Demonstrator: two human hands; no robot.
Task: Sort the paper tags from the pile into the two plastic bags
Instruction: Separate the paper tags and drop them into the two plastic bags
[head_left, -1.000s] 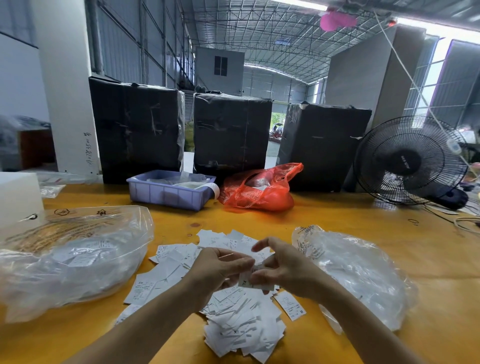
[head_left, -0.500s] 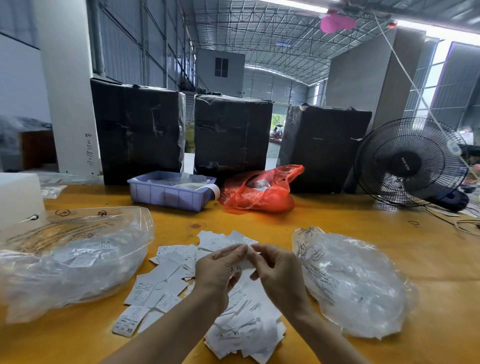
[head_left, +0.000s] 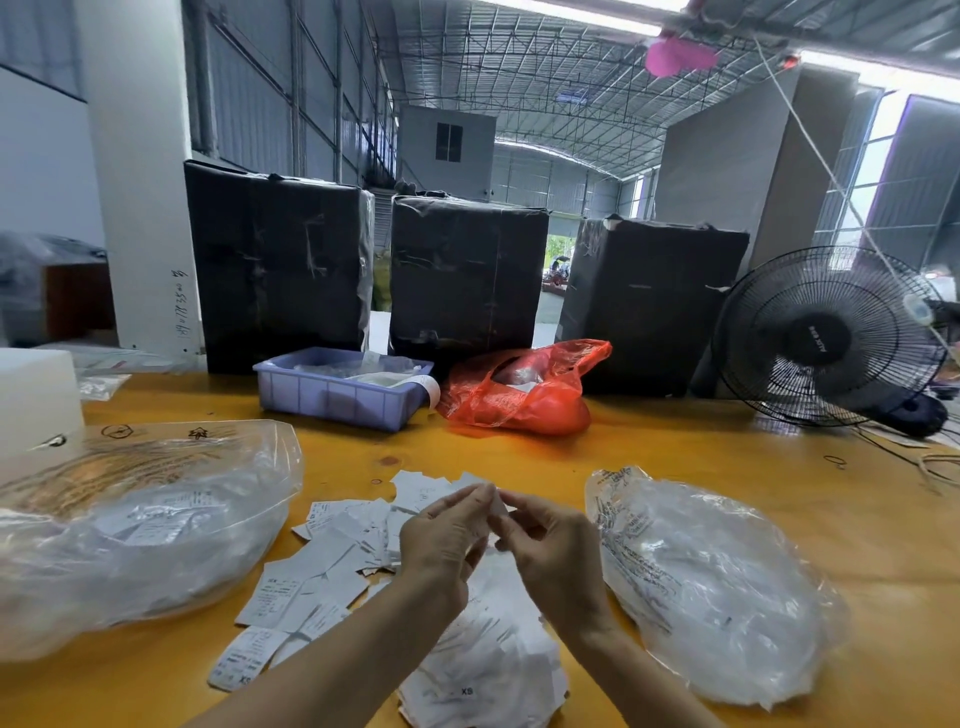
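A pile of white paper tags (head_left: 332, 566) lies spread on the yellow table (head_left: 727, 467), between two clear plastic bags. The left bag (head_left: 135, 530) is large and holds tags. The right bag (head_left: 717, 587) also shows tags through its film. My left hand (head_left: 441, 545) and my right hand (head_left: 556, 556) are raised close together above the pile. Both pinch a small white tag (head_left: 496, 501) at their fingertips. The tag is mostly hidden by my fingers.
A lilac plastic bin (head_left: 343, 387) and a red plastic bag (head_left: 519, 395) stand behind the pile. Three black wrapped boxes (head_left: 467, 275) line the far edge. A black fan (head_left: 826, 338) stands at the right, a white block (head_left: 36, 395) at the left.
Both hands have risen from the pile and come together, lifting a tag up between the fingertips. The view has tilted slightly down.
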